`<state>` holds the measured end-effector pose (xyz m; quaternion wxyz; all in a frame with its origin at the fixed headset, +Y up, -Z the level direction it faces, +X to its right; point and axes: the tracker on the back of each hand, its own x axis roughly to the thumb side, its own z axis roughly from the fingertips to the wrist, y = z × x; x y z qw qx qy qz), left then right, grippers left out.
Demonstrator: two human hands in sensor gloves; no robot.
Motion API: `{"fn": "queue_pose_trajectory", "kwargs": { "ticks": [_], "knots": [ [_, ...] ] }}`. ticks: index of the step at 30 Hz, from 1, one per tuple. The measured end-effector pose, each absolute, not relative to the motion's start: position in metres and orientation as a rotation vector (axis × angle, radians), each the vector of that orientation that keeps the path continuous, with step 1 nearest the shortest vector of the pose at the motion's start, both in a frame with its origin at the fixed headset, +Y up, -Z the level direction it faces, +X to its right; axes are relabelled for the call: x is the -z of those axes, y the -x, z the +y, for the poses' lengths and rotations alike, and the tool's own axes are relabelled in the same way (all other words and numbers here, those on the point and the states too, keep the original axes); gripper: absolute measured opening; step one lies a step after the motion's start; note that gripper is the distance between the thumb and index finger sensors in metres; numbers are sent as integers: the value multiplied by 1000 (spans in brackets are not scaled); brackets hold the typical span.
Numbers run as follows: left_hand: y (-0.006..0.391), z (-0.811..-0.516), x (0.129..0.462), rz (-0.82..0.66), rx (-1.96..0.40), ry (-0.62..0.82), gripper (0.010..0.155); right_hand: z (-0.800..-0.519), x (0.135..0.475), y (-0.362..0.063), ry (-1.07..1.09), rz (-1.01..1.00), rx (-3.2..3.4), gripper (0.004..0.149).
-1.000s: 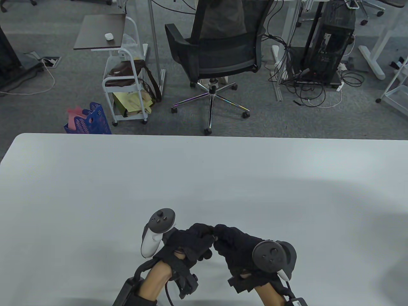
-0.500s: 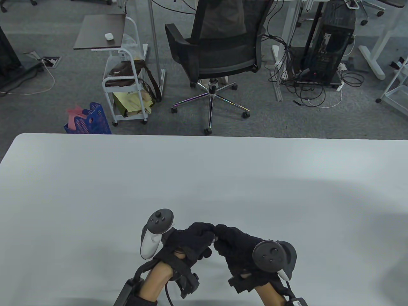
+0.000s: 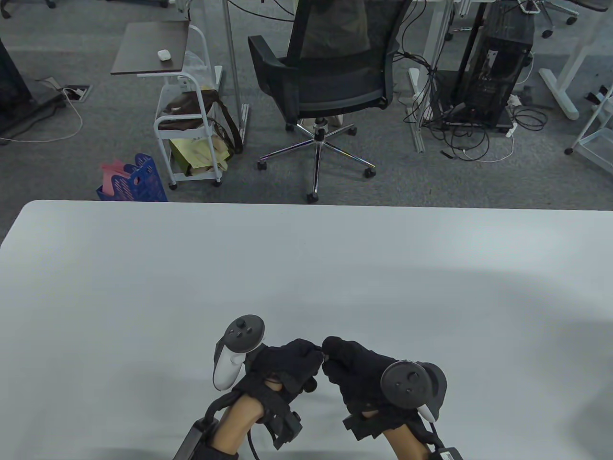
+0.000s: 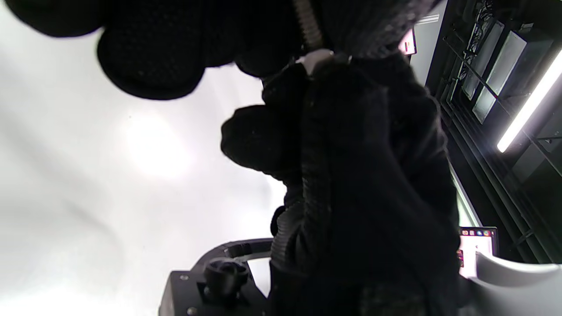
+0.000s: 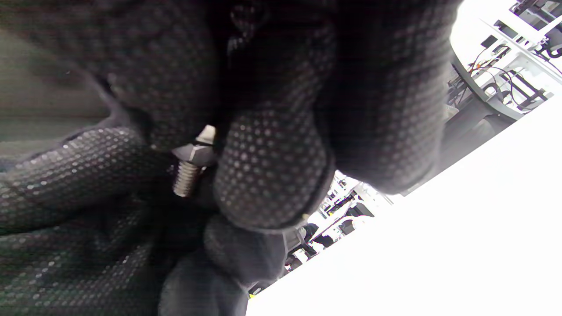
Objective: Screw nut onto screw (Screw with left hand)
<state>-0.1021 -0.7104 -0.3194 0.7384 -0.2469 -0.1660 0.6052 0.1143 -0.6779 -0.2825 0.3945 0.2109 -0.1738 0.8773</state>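
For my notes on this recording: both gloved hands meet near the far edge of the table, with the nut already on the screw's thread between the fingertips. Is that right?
Not quite: the left hand and right hand meet near the table's near edge, as the table view shows. The rest holds: the right wrist view shows the nut on the screw.

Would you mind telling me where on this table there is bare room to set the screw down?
Bare white table stretches from the far edge down to the hands, and to either side of them. It is crowded only at the near edge, where the left hand and right hand meet fingertip to fingertip around the screw.
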Motion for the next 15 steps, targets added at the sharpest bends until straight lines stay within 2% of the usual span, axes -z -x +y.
{"fn": "queue_pose_trajectory", "kwargs": {
  "ticks": [4, 6, 8, 12, 15],
  "knots": [
    [103, -709, 320, -409, -1363, 578, 56, -677, 282, -115, -526, -445, -2201, 47],
    [105, -709, 320, -392, -1380, 549, 65, -678, 282, -115, -527, -448, -2213, 47],
    [105, -709, 320, -362, -1348, 505, 63, -678, 283, -116, -524, -444, -2216, 47],
    [102, -706, 320, -378, -1323, 512, 54, -678, 283, -117, -507, -443, -2205, 47],
    [104, -698, 318, -365, -1234, 410, 52, -680, 284, -117, -497, -439, -2206, 47]
  ]
}}
